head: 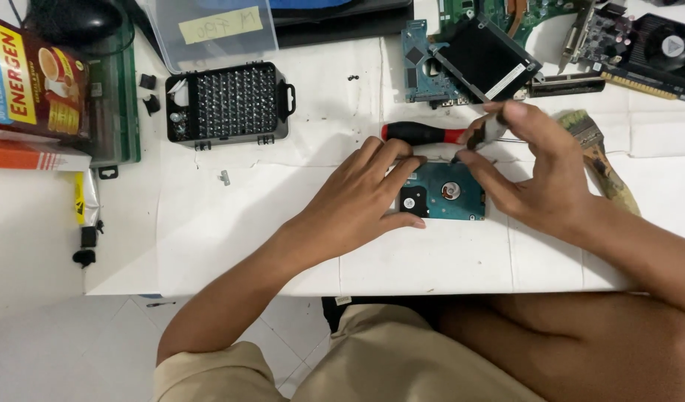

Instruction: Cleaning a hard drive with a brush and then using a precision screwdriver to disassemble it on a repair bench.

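A small hard drive with a teal circuit board facing up lies on the white table. My left hand rests on the drive's left side, fingers curled over its near and far edges. My right hand hovers over the drive's far right corner, thumb and fingertips pinched together on something too small to make out. A screwdriver with a black and red handle lies flat just beyond the drive, between my two hands.
A black case of screwdriver bits stands open at the back left. Another drive in a metal bracket, circuit boards and a paintbrush lie at the back right. Boxes sit far left. A tiny metal part lies loose.
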